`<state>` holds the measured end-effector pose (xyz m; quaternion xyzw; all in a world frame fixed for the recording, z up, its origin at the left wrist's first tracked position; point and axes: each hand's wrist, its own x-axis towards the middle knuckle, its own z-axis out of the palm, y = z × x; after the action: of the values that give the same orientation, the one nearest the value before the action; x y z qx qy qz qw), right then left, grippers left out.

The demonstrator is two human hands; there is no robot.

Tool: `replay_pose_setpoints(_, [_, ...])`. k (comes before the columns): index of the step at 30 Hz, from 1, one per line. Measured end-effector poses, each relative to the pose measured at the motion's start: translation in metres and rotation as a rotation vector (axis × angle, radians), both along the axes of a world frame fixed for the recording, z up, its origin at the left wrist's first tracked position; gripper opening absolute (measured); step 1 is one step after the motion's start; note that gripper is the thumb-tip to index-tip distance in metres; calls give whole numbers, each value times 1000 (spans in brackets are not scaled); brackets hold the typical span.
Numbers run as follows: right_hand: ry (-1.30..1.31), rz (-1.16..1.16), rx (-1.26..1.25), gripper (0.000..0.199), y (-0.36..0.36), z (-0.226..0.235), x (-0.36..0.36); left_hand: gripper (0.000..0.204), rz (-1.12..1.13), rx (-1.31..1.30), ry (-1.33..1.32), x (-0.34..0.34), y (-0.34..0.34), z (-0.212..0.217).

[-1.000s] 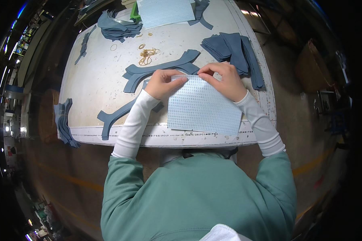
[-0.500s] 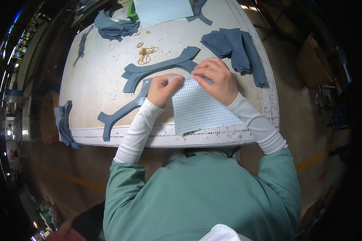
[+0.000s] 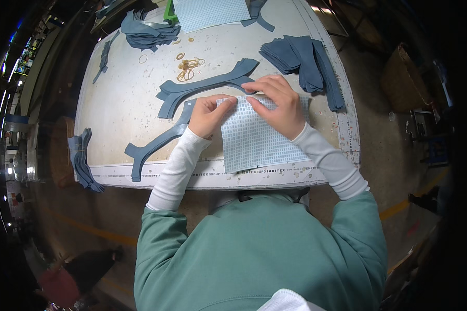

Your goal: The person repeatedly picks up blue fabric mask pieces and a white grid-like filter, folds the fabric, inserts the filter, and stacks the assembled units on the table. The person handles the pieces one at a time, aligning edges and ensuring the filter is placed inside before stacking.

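The grid sheet (image 3: 257, 137) lies flat at the bench's near edge, and I pinch its top edge with my left hand (image 3: 208, 115) and right hand (image 3: 275, 101), fingers closed on it. If my pinch slips, I judge the sheet could skew or crease, or slide off the near edge. The pale bench (image 3: 119, 103) carries blue fabric strips (image 3: 202, 88), folded stacks (image 3: 301, 57) and rubber bands (image 3: 188, 66); around it a dim workshop floor.

A white printed strip (image 3: 218, 173) runs along the desk (image 3: 124, 103) edge, just below my fingers (image 3: 228, 101). I see no packages or screens.
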<state>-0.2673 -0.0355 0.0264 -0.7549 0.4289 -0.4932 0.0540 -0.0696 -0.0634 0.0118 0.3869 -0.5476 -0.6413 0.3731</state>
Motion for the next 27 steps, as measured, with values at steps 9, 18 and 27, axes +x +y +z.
replay_pose_setpoints(9, [38,5,-50,38,5,4,6,20,-7,20,34,0,1,0])
replay_pose_setpoints(18, [-27,133,12,54,3,4,17,21,-18,-16,50,1,2,-2])
replay_pose_setpoints(27, [-132,177,64,56,1,10,17,22,-35,-89,-36,2,1,-7])
